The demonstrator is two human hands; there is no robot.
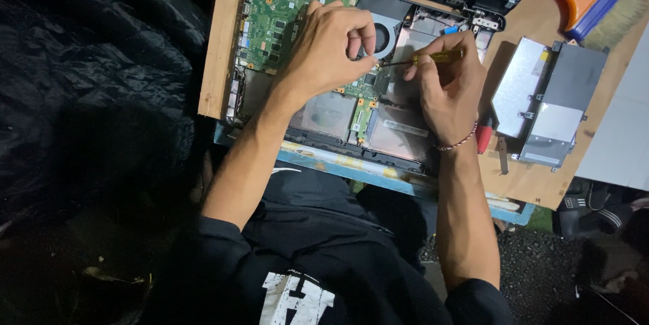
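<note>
Head view: my right hand point(443, 92) grips a yellow screwdriver point(422, 59), tip at the laptop point(338, 119) board beside the fan point(382, 36); my left hand point(328, 48) pinches there. Drive trays point(547, 102) and brush point(585, 1) lie right of my hands.

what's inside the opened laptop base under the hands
Inside the laptop base show a green circuit board, a black cooling fan and bare metal shielding. The left hand and right hand, holding a yellow-handled screwdriver, cover the middle, hiding the tip's spot.

Brush point(587, 1) top rt, metal drive caddy point(549, 101) beside.
</note>
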